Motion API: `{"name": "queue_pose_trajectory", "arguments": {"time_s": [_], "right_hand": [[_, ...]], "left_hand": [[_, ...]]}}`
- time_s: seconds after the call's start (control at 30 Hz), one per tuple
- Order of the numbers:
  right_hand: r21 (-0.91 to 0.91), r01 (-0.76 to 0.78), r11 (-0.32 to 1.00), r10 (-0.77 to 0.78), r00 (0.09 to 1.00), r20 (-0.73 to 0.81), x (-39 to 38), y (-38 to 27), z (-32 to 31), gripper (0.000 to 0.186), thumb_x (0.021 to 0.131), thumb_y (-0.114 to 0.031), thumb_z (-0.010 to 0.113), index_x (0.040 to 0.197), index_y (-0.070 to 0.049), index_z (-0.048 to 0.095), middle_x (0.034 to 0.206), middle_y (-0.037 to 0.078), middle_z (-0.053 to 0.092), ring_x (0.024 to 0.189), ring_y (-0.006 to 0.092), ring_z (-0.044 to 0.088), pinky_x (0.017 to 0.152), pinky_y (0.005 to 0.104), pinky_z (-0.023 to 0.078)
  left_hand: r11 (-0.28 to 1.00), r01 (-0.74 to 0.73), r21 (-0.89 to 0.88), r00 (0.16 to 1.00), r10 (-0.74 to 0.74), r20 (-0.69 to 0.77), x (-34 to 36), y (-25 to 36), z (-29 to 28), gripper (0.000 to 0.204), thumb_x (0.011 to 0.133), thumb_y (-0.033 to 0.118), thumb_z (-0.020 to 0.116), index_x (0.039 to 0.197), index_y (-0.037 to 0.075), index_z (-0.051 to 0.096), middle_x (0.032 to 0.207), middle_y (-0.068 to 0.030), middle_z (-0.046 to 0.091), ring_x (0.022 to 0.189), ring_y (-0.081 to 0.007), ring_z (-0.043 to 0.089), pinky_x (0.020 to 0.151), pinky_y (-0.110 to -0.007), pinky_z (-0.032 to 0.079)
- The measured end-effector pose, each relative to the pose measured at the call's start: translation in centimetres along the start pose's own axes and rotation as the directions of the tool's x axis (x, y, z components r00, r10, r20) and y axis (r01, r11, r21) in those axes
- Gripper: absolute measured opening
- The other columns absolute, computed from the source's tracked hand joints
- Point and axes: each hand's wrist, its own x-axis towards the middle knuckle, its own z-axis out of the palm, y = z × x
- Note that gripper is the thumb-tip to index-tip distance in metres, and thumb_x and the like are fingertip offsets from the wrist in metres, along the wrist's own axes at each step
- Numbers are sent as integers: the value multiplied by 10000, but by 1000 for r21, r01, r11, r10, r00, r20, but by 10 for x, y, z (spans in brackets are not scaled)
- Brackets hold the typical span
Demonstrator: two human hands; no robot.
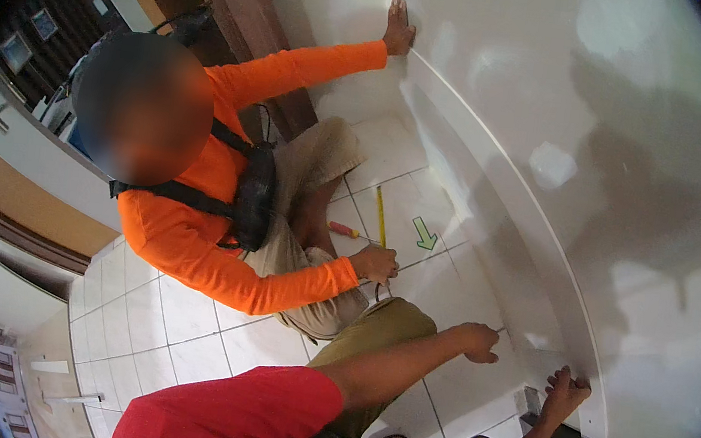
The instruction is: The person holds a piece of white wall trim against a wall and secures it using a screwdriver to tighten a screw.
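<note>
Brings the bare right hand [566, 394], fingers bent, to the near end of a long, narrow white strip [595, 416] set along the pale, patchy wall [640, 261]; cannot tell from this angle whether gripping or only touching. Holds the bare left hand [478, 343] loosely open, fingers slightly curled, over white square floor tiles [458, 378], apart from the strip. Farther off, on the same floor, a seated co-worker in a long-sleeved orange shirt [273, 288], with one hand by a thin, straight yellow strip [380, 214], near a red-and-yellow-handled tool [343, 229], and the other spread against the wall at the white strip's far end.
</note>
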Motion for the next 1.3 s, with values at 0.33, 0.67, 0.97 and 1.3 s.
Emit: {"name": "queue_pose_trajectory", "arguments": {"time_s": [0.33,0.67,0.97,1.3], "right_hand": [[-14,-12,1000,11,1000,-4,-1,-4,1,630,884,-292,733,1227,74,351,912,180,669,716,209,688,534,297,535],[-21,-19,1000,19,1000,-7,-3,-5,-2,609,887,-301,734,1215,52,362,923,176,675,712,222,692,545,305,537],[-33,-25,999,25,1000,-4,-6,-10,2,556,892,-267,728,1193,25,363,911,180,670,702,220,684,562,307,529],[-12,-39,999,39,999,-38,2,1,3,523,879,-190,712,1170,67,362,908,222,659,714,232,676,619,330,533]], "left_hand": [[999,-38,12,995,39,-96,2,-3,7,582,914,490,620,1189,-20,668,1215,-210,679,1169,-374,630,988,-472,506],[999,-35,8,997,35,-67,-8,7,-2,584,914,487,620,1206,-18,655,1221,-213,674,1169,-376,630,996,-469,505],[1000,-23,6,998,23,-59,-6,3,-2,601,917,455,629,1270,-30,596,1254,-238,640,1195,-387,606,1009,-476,494],[875,-391,287,456,454,-765,-30,78,-66,509,895,147,614,1376,24,497,1392,-209,489,1325,-394,466,1106,-504,398]]}}
